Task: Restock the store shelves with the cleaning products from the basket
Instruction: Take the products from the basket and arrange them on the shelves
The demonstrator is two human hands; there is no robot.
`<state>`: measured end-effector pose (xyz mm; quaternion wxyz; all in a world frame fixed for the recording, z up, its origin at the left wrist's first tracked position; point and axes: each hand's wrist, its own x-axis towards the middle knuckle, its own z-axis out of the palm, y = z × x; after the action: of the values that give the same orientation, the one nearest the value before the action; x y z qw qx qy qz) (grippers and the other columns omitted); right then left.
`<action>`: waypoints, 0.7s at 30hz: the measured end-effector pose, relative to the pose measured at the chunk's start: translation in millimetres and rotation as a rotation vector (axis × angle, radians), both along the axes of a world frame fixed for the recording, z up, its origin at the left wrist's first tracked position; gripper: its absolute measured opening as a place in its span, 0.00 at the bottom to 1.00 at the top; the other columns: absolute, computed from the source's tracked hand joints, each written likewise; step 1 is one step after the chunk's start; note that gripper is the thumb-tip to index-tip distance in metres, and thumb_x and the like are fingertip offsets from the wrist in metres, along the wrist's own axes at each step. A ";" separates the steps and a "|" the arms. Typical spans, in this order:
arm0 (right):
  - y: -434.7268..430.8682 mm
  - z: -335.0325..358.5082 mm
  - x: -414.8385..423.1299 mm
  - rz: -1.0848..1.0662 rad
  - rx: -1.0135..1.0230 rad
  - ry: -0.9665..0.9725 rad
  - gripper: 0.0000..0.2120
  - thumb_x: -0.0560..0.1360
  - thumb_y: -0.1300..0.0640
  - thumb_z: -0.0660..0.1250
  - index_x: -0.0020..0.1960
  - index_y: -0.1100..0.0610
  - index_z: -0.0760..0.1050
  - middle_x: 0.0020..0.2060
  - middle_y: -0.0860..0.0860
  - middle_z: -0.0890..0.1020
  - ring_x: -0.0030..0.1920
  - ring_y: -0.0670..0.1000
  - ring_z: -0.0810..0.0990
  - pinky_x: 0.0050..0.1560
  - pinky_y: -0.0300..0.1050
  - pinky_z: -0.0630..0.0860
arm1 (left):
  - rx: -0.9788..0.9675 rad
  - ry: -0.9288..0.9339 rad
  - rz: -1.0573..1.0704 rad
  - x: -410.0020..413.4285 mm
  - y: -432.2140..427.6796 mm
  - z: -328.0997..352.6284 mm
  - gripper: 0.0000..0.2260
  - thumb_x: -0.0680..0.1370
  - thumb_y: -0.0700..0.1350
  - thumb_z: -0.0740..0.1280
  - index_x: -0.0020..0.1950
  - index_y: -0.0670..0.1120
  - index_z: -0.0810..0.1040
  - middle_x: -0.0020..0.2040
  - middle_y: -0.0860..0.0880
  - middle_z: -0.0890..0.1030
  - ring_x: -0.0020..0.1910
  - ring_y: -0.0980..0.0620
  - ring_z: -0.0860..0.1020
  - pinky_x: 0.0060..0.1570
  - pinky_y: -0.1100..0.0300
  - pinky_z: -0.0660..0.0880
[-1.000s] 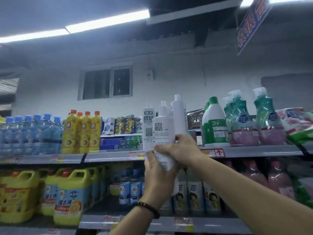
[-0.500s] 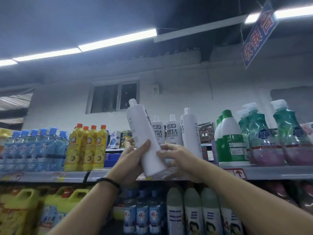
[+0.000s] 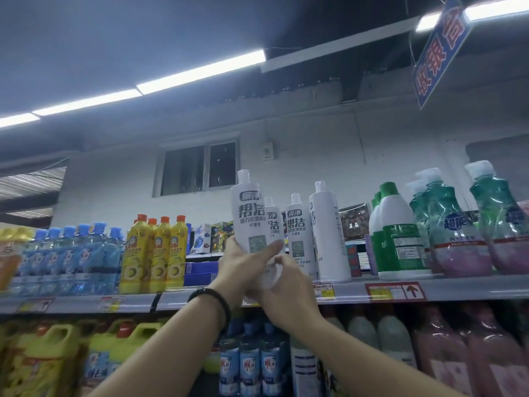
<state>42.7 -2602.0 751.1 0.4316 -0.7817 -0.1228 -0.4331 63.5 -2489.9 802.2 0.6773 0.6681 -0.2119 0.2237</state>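
Observation:
A tall white cleaner bottle (image 3: 248,216) with dark print stands nearly upright just in front of the top shelf (image 3: 463,290). My left hand (image 3: 243,263) grips its lower part, thumb across the label. My right hand (image 3: 286,285) holds the bottle's bottom end from the right. Behind it, three matching white bottles (image 3: 299,239) stand in a row on the shelf. The basket is out of view.
On the same shelf, yellow bottles (image 3: 160,253) and blue bottles (image 3: 71,256) stand to the left, green-capped and teal bottles (image 3: 446,230) to the right. The shelf below holds yellow jugs (image 3: 43,359) and pink bottles (image 3: 458,348). A blue sign (image 3: 440,50) hangs overhead.
The white bottle has gone from leaning left to nearly upright, its printed label now facing me, and has moved closer to the row on the shelf. The camera has tilted up.

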 end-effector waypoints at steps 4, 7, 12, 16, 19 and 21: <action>-6.9 5.3 -8.0 -0.099 -0.112 0.033 0.30 0.66 0.34 0.79 0.60 0.47 0.73 0.51 0.45 0.81 0.49 0.47 0.82 0.46 0.45 0.82 | -0.096 -0.018 -0.003 4.2 -3.5 5.4 0.28 0.62 0.55 0.89 0.58 0.51 0.84 0.47 0.50 0.91 0.46 0.47 0.91 0.51 0.44 0.88; -26.8 26.4 -7.1 -0.010 -0.137 0.147 0.29 0.69 0.33 0.76 0.62 0.47 0.74 0.54 0.46 0.83 0.53 0.48 0.83 0.52 0.49 0.83 | -0.167 -0.041 -0.095 8.8 1.3 12.0 0.29 0.68 0.44 0.87 0.63 0.47 0.77 0.51 0.44 0.90 0.47 0.44 0.91 0.51 0.41 0.88; -37.6 49.3 10.6 0.178 -0.139 0.133 0.29 0.70 0.42 0.82 0.64 0.47 0.73 0.57 0.45 0.85 0.55 0.49 0.86 0.56 0.48 0.86 | -0.216 -0.053 -0.380 22.6 0.5 25.0 0.29 0.72 0.47 0.80 0.70 0.44 0.75 0.62 0.41 0.88 0.59 0.40 0.88 0.61 0.40 0.85; -35.5 54.4 33.6 -0.024 -0.111 -0.033 0.30 0.69 0.47 0.82 0.65 0.50 0.71 0.55 0.46 0.84 0.52 0.49 0.84 0.52 0.46 0.83 | 0.005 -0.185 -0.207 34.8 -18.0 29.7 0.25 0.73 0.52 0.83 0.66 0.53 0.77 0.56 0.49 0.89 0.53 0.48 0.89 0.56 0.49 0.86; -39.9 53.6 58.2 -0.089 -0.075 -0.062 0.31 0.68 0.50 0.84 0.61 0.50 0.69 0.55 0.48 0.84 0.52 0.51 0.84 0.55 0.49 0.84 | 0.069 -0.241 -0.090 54.3 -29.5 31.8 0.34 0.69 0.50 0.87 0.68 0.52 0.72 0.52 0.48 0.90 0.49 0.48 0.90 0.54 0.48 0.87; -45.0 54.7 70.3 -0.158 -0.138 -0.047 0.31 0.68 0.47 0.83 0.60 0.49 0.66 0.56 0.49 0.82 0.52 0.53 0.82 0.53 0.49 0.82 | 0.075 -0.236 -0.077 68.1 -33.8 33.1 0.36 0.68 0.49 0.87 0.69 0.50 0.71 0.52 0.47 0.89 0.47 0.48 0.90 0.51 0.50 0.88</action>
<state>113.1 -2647.0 805.8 0.3384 -0.8063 -0.1004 -0.4746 131.6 -2523.7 835.3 0.6304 0.6532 -0.3240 0.2665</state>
